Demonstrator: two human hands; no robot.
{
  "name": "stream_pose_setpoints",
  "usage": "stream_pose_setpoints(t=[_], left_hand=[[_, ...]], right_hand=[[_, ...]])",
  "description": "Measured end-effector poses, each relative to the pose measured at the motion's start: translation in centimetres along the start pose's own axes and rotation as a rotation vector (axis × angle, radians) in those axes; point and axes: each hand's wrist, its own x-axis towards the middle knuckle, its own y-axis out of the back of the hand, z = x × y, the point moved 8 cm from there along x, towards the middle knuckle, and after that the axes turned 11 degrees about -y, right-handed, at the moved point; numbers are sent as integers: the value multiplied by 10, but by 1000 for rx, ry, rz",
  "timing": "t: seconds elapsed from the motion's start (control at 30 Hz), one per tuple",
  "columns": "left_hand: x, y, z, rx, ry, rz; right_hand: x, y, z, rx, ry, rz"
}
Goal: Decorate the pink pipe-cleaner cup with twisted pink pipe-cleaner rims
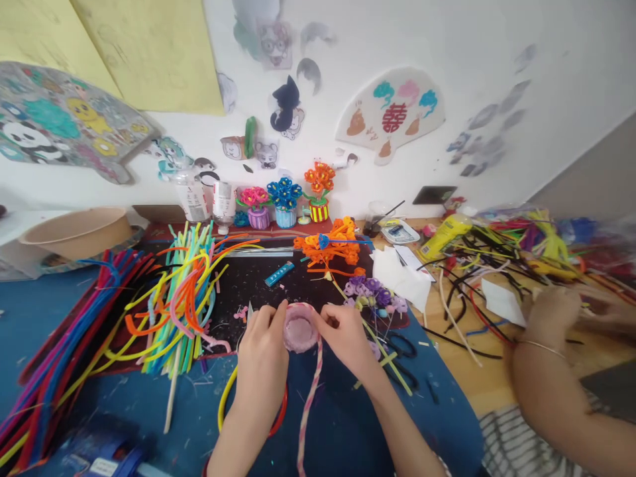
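Between my hands is a small pink cup-shaped piece (pixel 300 332), its round opening facing me. My left hand (pixel 263 354) grips its left side, thumb and fingers closed at the rim. A pink-and-white twisted pipe cleaner (pixel 311 404) lies along the top of the rim and hangs down from the right side toward the table's front edge. My right hand (pixel 350 334) pinches this twist against the rim's right side. A pointed metal tip (pixel 250 310) shows beside my left fingers; the rest of it is hidden.
Left lie bundles of coloured pipe cleaners (pixel 183 298). Behind are a blue lighter (pixel 279 273), orange pipe-cleaner flowers (pixel 330 244) and three finished flower pots (pixel 285 205). Purple flowers (pixel 370 291) and black scissors (pixel 402 344) lie right. Another person's arm (pixel 551 377) works at far right.
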Motion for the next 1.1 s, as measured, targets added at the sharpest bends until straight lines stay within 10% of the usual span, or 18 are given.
stream_pose_setpoints(t=[0.3,0.7,0.87,1.1], left_hand=[[-2,7,-11,-186,191,74],[-4,10,-10,-217,142,53],[-12,45,22,-156,-24,116],[-37,39,55,-576,35,-161]], right_hand=[[-7,-15,32,506,-278,-82],[-12,-5,11,418,-155,-101],[-30,11,-8,476,-74,-20],[-51,34,-18,672,-24,206]])
